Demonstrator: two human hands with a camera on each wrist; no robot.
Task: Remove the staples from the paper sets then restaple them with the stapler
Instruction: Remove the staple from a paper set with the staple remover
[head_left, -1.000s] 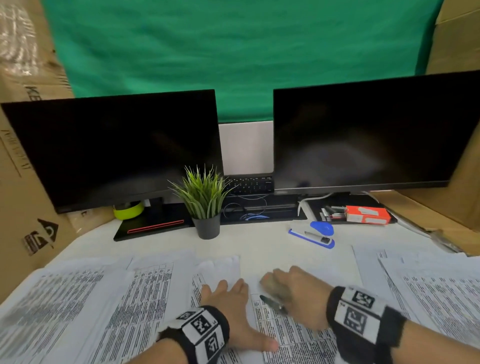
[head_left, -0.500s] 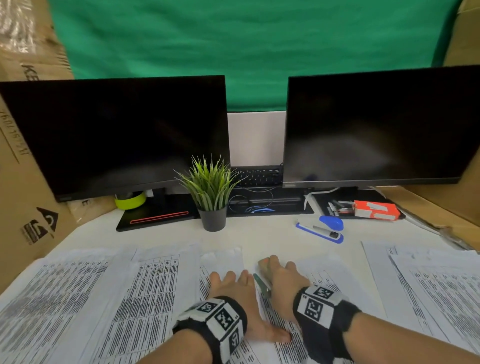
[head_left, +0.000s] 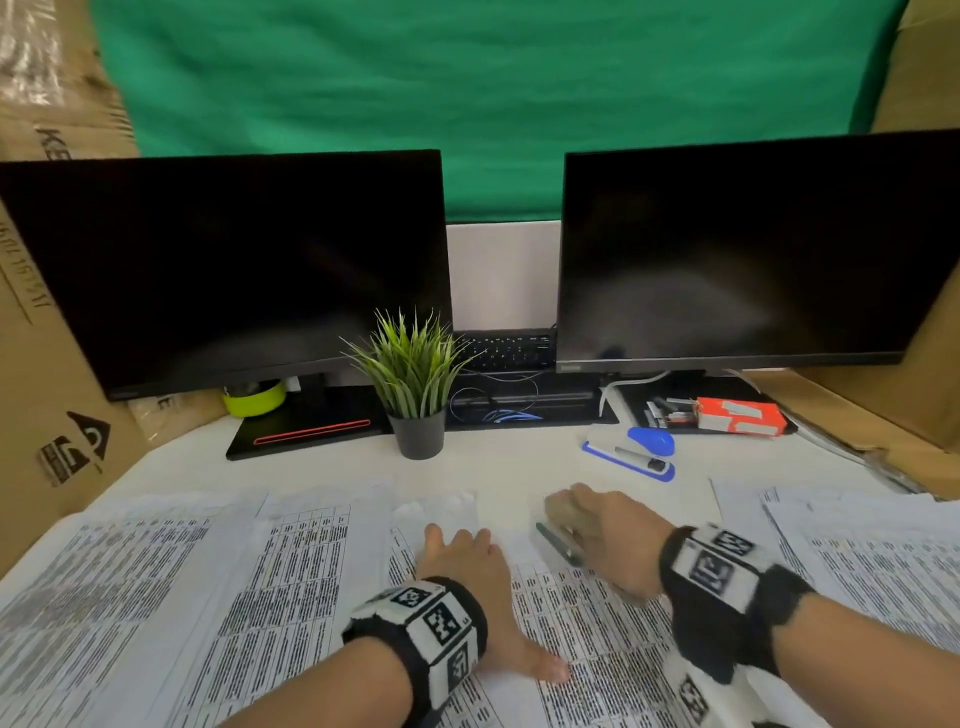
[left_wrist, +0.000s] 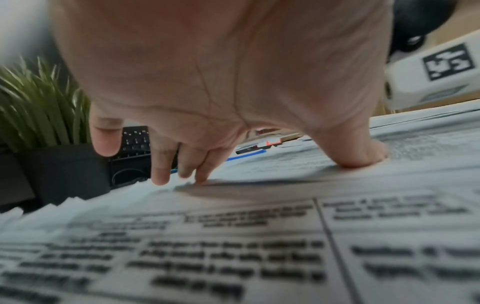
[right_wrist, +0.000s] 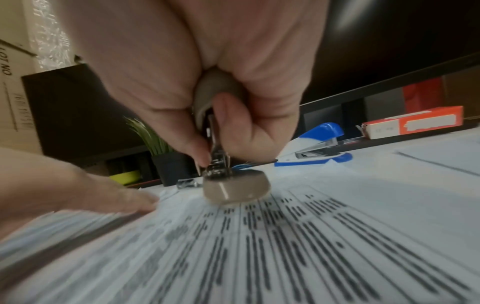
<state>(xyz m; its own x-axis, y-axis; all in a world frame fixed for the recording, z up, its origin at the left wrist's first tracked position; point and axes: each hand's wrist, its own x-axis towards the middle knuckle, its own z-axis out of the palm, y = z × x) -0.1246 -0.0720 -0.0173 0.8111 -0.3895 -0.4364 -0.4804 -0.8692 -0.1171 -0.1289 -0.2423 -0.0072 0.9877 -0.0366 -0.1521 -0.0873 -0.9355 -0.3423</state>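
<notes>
Two dark monitors (head_left: 223, 265) stand at the back of a white desk (head_left: 519, 467), well beyond the fingers of a person at work on printed paper sets. The sets lie in rows across the near half of the desk; the middle paper set (head_left: 597, 623) lies directly under both hands, with more sheets (head_left: 156, 597) spread beyond the left hand's little finger and another stack (head_left: 857, 545) out past the right wrist.

The left hand (head_left: 467, 577) lies on the page with its fingers straight and its thumb (left_wrist: 361, 152) spread wide and pressed to the sheet; the index fingertip (left_wrist: 203, 179) touches the top edge of the paper, while the little finger hangs clear above it.

The right hand (head_left: 608, 535) is curled round a grey staple remover (right_wrist: 226, 179), thumb and forefinger pinching its metal jaws, its lower grey pad just above the top of the page, just beside the left fingertips.

A potted plant (head_left: 415, 374) stands ahead of the left fingertips. The blue and white stapler (head_left: 636, 457) sits on the desk just ahead of the right knuckles, untouched, with an orange box (head_left: 740, 415) beyond it under the right monitor. A lime-green roll (head_left: 254, 397) sits under the left monitor.
</notes>
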